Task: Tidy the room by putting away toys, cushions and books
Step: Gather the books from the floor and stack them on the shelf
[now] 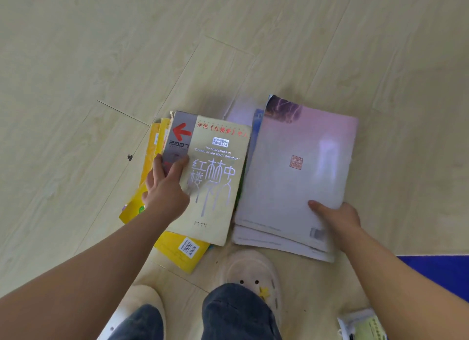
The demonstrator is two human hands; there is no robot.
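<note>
Cream paper covers the book (pixel 218 167) under the left hand (pixel 165 187), which lies on its near-left part. The thumb is on the cover and the fingers curl over the left edge, so the hand has hold of it. Under that hand and to its outer side, yellow books (pixel 182 250) fan out on the wooden floor (pixel 101 60).

The right hand (pixel 340 217) pinches the near-right corner of a pale lilac book (pixel 299 167). Its thumb is flat on the cover and its fingers are hidden underneath. More white-edged volumes (pixel 266 238) lie below that book.

Each pile stretches forward from its own hand, with the long axes almost parallel and running away from the person. The cream book's right edge just overlaps or touches the lilac pile's left edge; which of the two cannot be told.

The next move likely depends on that side-by-side lie. Either pile could be slid inward onto the other, and each hand is already the nearer one to its own stack. The yellow books sit askew beneath the cream one and may need squaring before anything is lifted.
</note>
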